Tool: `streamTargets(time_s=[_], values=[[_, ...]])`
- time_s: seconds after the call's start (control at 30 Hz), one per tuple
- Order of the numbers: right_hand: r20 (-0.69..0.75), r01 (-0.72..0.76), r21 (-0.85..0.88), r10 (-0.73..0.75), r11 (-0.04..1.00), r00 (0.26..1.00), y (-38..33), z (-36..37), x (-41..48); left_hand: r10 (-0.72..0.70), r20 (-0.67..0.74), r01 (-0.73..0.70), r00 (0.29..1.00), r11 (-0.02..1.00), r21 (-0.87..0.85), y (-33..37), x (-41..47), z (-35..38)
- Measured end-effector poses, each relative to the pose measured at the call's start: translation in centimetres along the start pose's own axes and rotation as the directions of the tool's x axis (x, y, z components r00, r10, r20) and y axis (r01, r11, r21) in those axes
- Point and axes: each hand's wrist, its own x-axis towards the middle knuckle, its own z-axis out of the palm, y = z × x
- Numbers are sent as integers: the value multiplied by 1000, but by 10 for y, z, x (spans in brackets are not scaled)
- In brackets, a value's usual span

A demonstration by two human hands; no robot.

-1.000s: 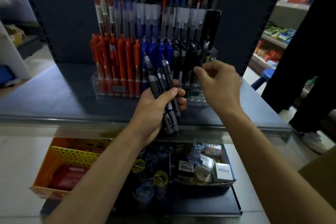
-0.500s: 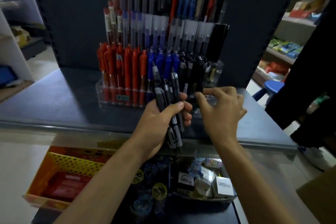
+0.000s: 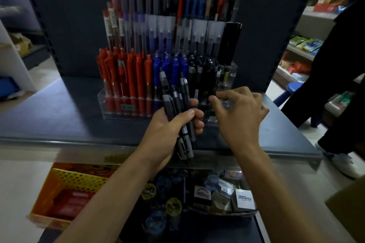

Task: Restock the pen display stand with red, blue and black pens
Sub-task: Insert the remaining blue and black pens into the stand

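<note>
Dark blue-grey shelf top (image 3: 59,112) runs side to side, w/ a dark back wall (image 3: 69,16) behind it. It looks like a shop. On the R are more shelves (image 3: 304,45) w/ bright packets, a blue stool (image 3: 294,87) and a person in dark clothes (image 3: 335,75) w/ a white shoe (image 3: 343,163). Under the shelf top sit a yellow basket (image 3: 79,179) and small white boxes (image 3: 244,199).

A clear pen stand (image 3: 118,109) sits on the shelf top, in the middle, near the back wall. In its front row, red pens (image 3: 126,77) are on the L, blue pens (image 3: 169,65) in the middle, black pens (image 3: 207,73) on the R. The far R end of that row looks almost bare. More pens rise in rows behind.

L hand (image 3: 167,126) is just in front of the stand. Its fingers and thumb wrap tight round a bunch of black pens (image 3: 173,100), which stand up and tilt a bit.

R hand (image 3: 241,116) is beside it, at the black end of the stand. Its fingers are bent and the thumb tip is close to the first finger. It's too dark to tell if it pinches a pen or nothing.
</note>
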Motion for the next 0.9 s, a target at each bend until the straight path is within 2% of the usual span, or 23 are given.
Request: streamTargets(time_s=[0.13, 0.27, 0.33, 0.4, 0.47, 0.57, 0.9], values=[[75, 25, 47, -28, 999, 997, 8, -7, -7, -10, -7, 10, 1000, 1000, 0, 2, -3, 1], [-8, 105, 79, -104, 991, 994, 9, -7, -20, -5, -21, 5, 1000, 1000, 9, 2, -5, 3], [-33, 177, 171, -174, 969, 984, 7, -11, -27, 8, -41, -8, 999, 1000, 8, 2, -6, 5], [17, 214, 328, -233, 920, 972, 4, -16, -33, 23, -72, -22, 997, 1000, 15, 2, -6, 7], [121, 175, 461, -257, 870, 959, 1, -20, -39, 27, -90, -24, 996, 999, 30, 2, -6, 9], [233, 127, 507, -278, 853, 932, -2, -20, -45, 39, -106, -30, 994, 996, 85, 1, -4, 8], [264, 21, 498, -175, 867, 949, 3, -21, -40, 75, -142, -53, 987, 987, 149, -3, -3, 7]])
